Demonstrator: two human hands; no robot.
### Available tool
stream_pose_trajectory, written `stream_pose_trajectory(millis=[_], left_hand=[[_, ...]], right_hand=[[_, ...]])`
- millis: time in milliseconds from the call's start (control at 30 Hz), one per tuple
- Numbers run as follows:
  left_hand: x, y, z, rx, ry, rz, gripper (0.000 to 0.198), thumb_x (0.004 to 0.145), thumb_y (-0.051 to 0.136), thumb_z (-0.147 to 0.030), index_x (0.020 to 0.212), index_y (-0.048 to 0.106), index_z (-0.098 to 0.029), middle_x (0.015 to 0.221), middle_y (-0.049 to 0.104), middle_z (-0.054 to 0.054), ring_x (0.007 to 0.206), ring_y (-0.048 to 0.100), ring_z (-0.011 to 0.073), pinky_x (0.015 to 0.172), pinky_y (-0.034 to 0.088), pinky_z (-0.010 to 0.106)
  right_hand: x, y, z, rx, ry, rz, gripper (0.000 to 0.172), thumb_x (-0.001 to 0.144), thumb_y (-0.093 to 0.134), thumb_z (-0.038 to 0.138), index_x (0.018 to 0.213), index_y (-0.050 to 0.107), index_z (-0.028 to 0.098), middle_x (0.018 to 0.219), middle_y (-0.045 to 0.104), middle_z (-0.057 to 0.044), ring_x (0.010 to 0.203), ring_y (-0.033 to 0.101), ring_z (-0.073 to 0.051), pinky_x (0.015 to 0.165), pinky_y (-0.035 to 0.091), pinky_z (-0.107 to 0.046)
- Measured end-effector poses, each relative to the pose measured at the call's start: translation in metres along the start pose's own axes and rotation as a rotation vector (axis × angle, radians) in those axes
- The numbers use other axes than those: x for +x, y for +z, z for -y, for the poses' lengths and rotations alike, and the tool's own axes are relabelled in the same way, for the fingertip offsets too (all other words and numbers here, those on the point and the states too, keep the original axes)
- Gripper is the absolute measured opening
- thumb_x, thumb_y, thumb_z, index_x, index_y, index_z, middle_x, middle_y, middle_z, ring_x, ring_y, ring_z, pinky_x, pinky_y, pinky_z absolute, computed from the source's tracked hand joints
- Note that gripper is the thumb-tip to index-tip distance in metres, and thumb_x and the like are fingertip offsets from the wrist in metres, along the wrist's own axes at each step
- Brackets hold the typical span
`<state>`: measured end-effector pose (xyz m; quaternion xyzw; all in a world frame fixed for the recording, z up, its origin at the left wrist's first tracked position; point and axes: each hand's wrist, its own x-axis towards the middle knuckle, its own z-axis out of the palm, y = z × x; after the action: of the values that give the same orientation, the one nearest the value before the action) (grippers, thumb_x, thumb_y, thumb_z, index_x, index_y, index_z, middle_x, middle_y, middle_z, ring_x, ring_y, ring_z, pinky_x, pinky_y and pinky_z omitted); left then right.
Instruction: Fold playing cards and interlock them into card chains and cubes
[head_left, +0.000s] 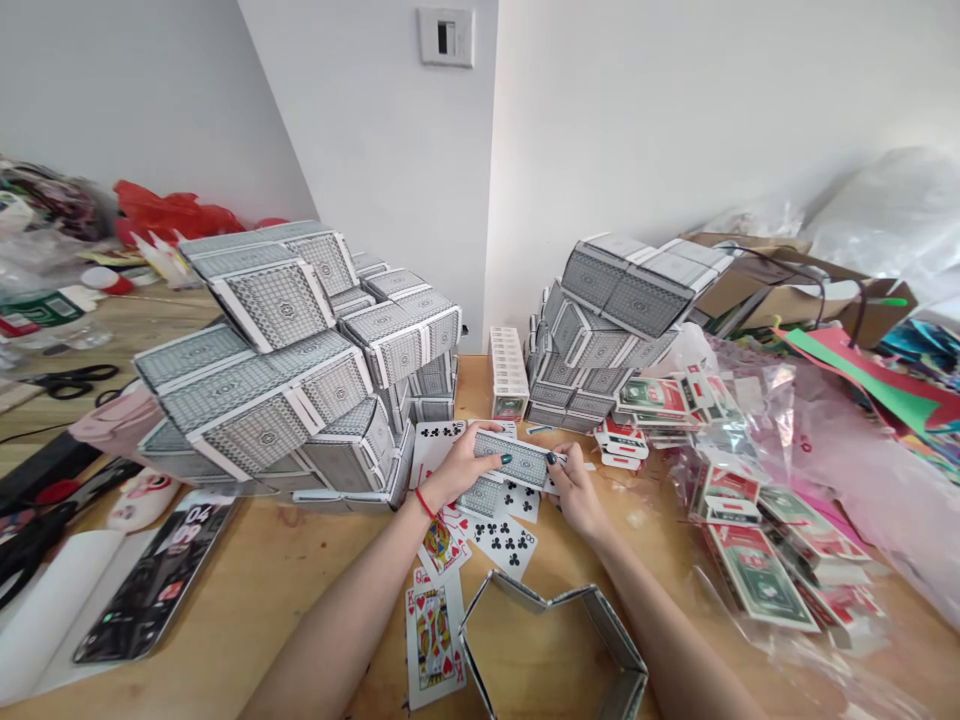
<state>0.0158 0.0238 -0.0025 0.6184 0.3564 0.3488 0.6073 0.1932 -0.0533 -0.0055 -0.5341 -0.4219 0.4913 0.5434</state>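
Between both hands is a strip of grey-backed playing cards, held lengthwise above the table. My left hand grips its left end, thumb on the front face. My right hand pinches its right end between thumb and fingers. Beneath them loose playing cards lie face up, among them an eight of clubs and a king of hearts. Nearer me, a frame of folded cards with an angular outline stands on the table between my forearms.
Stacked card-built boxes rise at left and right. A row of card packs stands between them. Empty card boxes and clear plastic litter the right. A phone and black scissors lie left.
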Motion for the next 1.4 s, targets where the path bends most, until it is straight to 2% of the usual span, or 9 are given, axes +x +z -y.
stream_pose_trajectory(millis=[467,600,700,800,900,1033,1200,1333,1400], left_hand=[[-0.002,0.001,-0.004,-0.007,0.026,0.001,0.038,0.069,0.063,-0.021,0.104,0.05,-0.018,0.096,0.057,0.003,0.089,0.053,0.017,0.081,0.041,0.029],[-0.002,-0.002,-0.01,-0.016,0.088,0.007,0.036,0.068,0.062,-0.02,0.103,0.052,-0.019,0.099,0.057,0.004,0.088,0.054,0.0176,0.077,0.042,0.027],[-0.002,-0.004,-0.018,-0.002,0.138,-0.07,0.033,0.066,0.061,-0.017,0.099,0.055,-0.017,0.097,0.059,0.004,0.087,0.054,0.0179,0.076,0.043,0.027],[-0.004,-0.002,-0.028,0.031,0.225,-0.084,0.02,0.069,0.057,-0.016,0.089,0.059,-0.016,0.09,0.064,0.006,0.086,0.057,0.0197,0.08,0.044,0.034],[-0.007,0.003,-0.037,0.199,0.44,-0.013,0.021,0.067,0.051,-0.004,0.073,0.063,-0.02,0.089,0.067,0.004,0.103,0.054,0.0233,0.097,0.033,0.045],[-0.01,0.004,-0.038,0.421,0.585,-0.039,0.036,0.061,0.044,0.004,0.066,0.066,-0.024,0.112,0.06,0.001,0.126,0.034,0.0241,0.107,0.019,0.048],[-0.012,0.0,-0.023,0.256,0.425,-0.148,0.053,0.061,0.046,-0.002,0.107,0.061,-0.024,0.134,0.042,0.003,0.126,0.033,0.0256,0.105,0.025,0.044],[-0.011,-0.003,-0.014,-0.2,0.168,-0.137,0.075,0.061,0.046,-0.011,0.134,0.031,-0.024,0.129,0.048,0.006,0.108,0.052,0.0253,0.087,0.044,0.04],[-0.009,-0.004,-0.012,-0.327,0.078,-0.123,0.073,0.064,0.046,-0.013,0.134,0.029,-0.022,0.125,0.051,0.008,0.103,0.055,0.0251,0.083,0.046,0.038]], right_hand=[[0.004,0.0,-0.005,0.022,-0.014,0.041,0.035,0.077,0.057,0.048,0.085,0.031,0.026,0.059,0.033,0.008,0.04,0.034,-0.007,0.035,0.029,-0.02],[0.003,0.0,-0.001,0.038,-0.036,0.018,0.031,0.081,0.046,0.055,0.085,0.034,0.026,0.049,0.033,0.01,0.031,0.03,-0.007,0.03,0.021,-0.02],[0.005,-0.004,0.0,0.152,-0.045,0.04,0.038,0.08,0.038,0.062,0.091,0.036,0.026,0.048,0.044,0.008,0.029,0.038,-0.01,0.028,0.022,-0.019],[0.008,-0.009,0.002,0.288,0.025,0.126,0.05,0.077,0.031,0.069,0.095,0.041,0.024,0.057,0.054,0.003,0.032,0.045,-0.012,0.027,0.028,-0.021],[0.008,-0.012,0.005,0.355,0.111,0.192,0.059,0.076,0.027,0.071,0.097,0.048,0.02,0.057,0.056,-0.002,0.039,0.052,-0.015,0.031,0.037,-0.025],[0.007,-0.013,0.004,0.347,0.118,0.181,0.044,0.072,0.058,0.05,0.102,0.05,0.02,0.055,0.057,0.001,0.044,0.054,-0.015,0.035,0.043,-0.025],[0.009,-0.009,-0.001,0.287,0.033,0.163,0.039,0.07,0.066,0.039,0.1,0.05,0.02,0.054,0.054,0.004,0.04,0.049,-0.011,0.033,0.037,-0.021],[0.009,-0.006,-0.003,0.238,-0.037,0.124,0.033,0.074,0.063,0.039,0.098,0.05,0.021,0.058,0.053,0.005,0.039,0.046,-0.008,0.035,0.032,-0.02],[0.009,-0.005,-0.003,0.207,-0.051,0.134,0.032,0.074,0.062,0.039,0.098,0.049,0.021,0.062,0.053,0.005,0.04,0.047,-0.008,0.035,0.032,-0.02]])
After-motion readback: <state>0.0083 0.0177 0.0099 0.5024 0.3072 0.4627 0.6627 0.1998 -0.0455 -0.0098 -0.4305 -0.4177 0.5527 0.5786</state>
